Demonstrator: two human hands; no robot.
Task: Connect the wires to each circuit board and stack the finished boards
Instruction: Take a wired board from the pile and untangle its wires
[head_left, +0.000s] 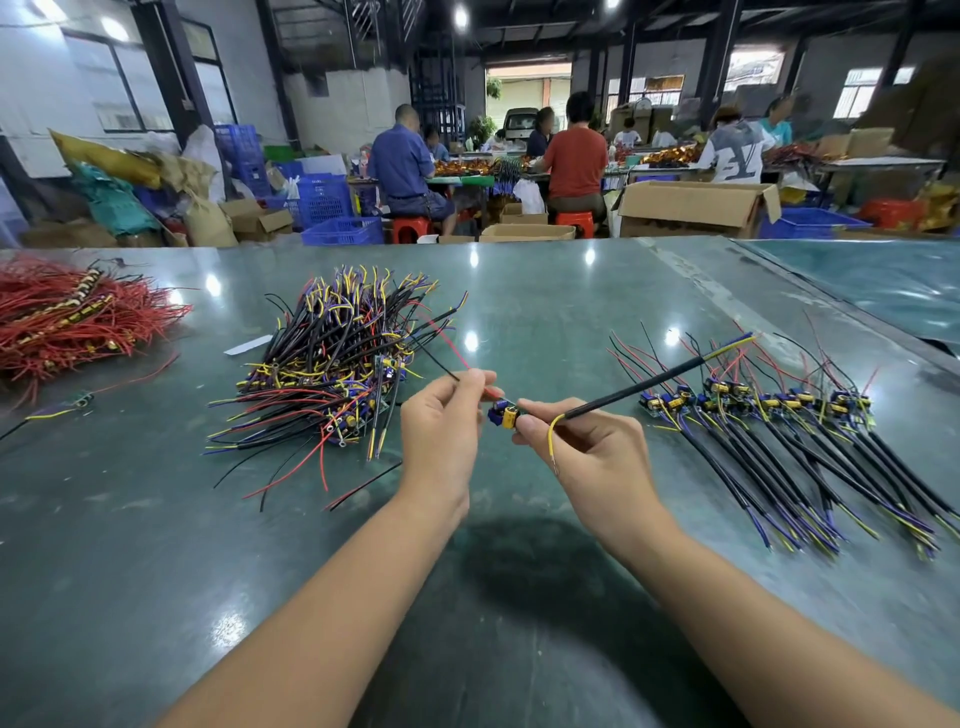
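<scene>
1. While the green table (571, 312) carries it all, I see the unsorted heap (337, 358) left of centre and the finished row (769, 410) right, both within reach.
2. Red wire bundle (62, 317) sits far left, well clear.
3. My left hand (441, 426) pinches the red lead (457, 356); my right hand (587, 441) pinches the black cable (649, 382).
4. Between them, lifted off the table, hangs the circuit board (504, 413), likely steadied for connecting.

You see a dark green glossy table (519, 312), a red wire heap (78, 317) at ten o'clock, a black, yellow, blue and red tangled pile (343, 364) at eleven, black cables with blue-and-yellow boards (779, 415) at three, and a blue-and-yellow board (503, 414) with a black cable (649, 382) at centre.
</scene>
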